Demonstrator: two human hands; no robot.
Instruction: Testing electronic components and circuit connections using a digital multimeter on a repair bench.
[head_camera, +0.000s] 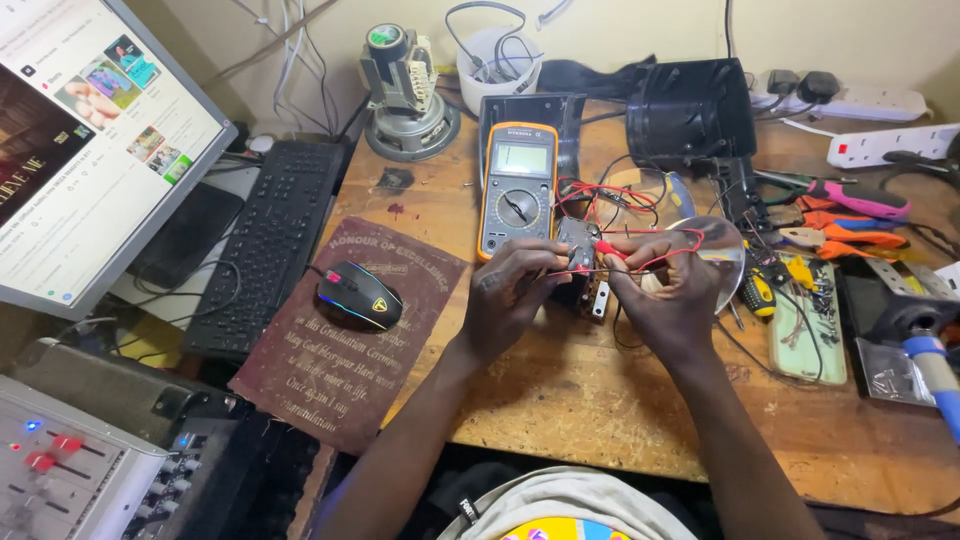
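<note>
Both hands meet over a small grey part (580, 250) held just above the bench (560, 400). The left hand (510, 295) pinches the part's left side, fingers closed on it; the right hand (665, 295) is clenched on a red probe (612, 250) whose tip touches the part. This looks like a continuity or resistance check in progress. A reading would call for the probe tip to sit steady on a contact while the eyes go up to the meter.

Red and black leads (610, 195) loop just beyond the grip and crowd the part. Behind them, to the left, lies the yellow meter (517, 185). Right of the grip sit a clear disc (722, 240), screwdrivers (760, 290) and pliers (850, 215). Left of it, a mouse (358, 295) rests on a brown plaque (330, 370), with a keyboard (265, 250) and monitor (90, 140) farther off.
</note>
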